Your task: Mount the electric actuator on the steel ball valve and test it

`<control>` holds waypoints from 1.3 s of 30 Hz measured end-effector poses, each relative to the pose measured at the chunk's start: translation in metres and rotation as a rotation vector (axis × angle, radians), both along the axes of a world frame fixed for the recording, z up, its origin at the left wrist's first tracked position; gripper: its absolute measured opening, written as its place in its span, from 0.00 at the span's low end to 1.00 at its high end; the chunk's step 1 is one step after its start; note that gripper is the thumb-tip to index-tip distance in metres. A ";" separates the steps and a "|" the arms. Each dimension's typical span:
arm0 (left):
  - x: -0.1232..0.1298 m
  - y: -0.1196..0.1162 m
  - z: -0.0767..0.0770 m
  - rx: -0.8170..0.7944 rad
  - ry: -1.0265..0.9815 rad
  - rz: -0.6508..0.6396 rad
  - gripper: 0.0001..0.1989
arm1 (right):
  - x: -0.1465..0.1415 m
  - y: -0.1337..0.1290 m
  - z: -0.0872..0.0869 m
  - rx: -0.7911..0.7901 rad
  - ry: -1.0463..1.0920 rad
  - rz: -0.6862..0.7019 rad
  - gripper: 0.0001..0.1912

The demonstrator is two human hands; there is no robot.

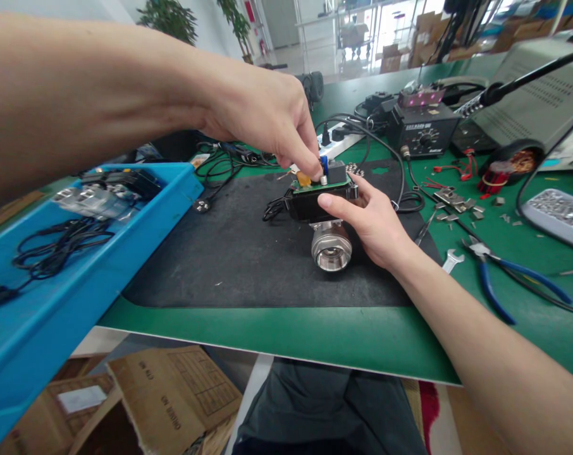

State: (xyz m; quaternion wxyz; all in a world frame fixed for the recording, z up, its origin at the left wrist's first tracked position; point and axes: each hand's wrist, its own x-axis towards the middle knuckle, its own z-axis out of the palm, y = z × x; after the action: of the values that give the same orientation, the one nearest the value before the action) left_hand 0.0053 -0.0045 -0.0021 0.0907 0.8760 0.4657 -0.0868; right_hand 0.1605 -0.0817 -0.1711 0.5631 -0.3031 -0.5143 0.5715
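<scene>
A motorized ball valve stands upright on the black mat (210, 253), with a black actuator housing (301, 207) above a steel valve body (331, 248). On the open top of the housing sits a green circuit board (331, 185) with a yellow part, a grey block and a blue component (324, 164). My left hand (279, 123) reaches over from above, thumb and fingertips pinched together at the board beside the blue component; what they grip is hidden. My right hand (374, 218) wraps the housing's right side, thumb on its front. A black cable (274, 208) leaves the housing's left side.
At left, a blue tray (158, 237) holds valve parts and cables. Cutting pliers (495, 265), a wrench (452, 260), metal bits (457, 205) and a tray of small parts (561, 212) lie right. Behind are a soldering station (424, 129) and power strip (341, 144). Cartons (172, 398) stand below the table edge.
</scene>
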 end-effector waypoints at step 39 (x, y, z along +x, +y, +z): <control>-0.036 0.002 -0.002 -0.161 -0.370 -0.261 0.09 | -0.001 -0.001 0.011 -0.184 0.012 0.013 0.40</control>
State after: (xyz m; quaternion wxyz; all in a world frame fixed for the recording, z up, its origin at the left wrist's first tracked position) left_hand -0.0304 -0.0026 -0.0044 0.2321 0.9196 0.3157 0.0275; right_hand 0.1593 -0.0829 -0.1604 0.5322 -0.3466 -0.4580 0.6220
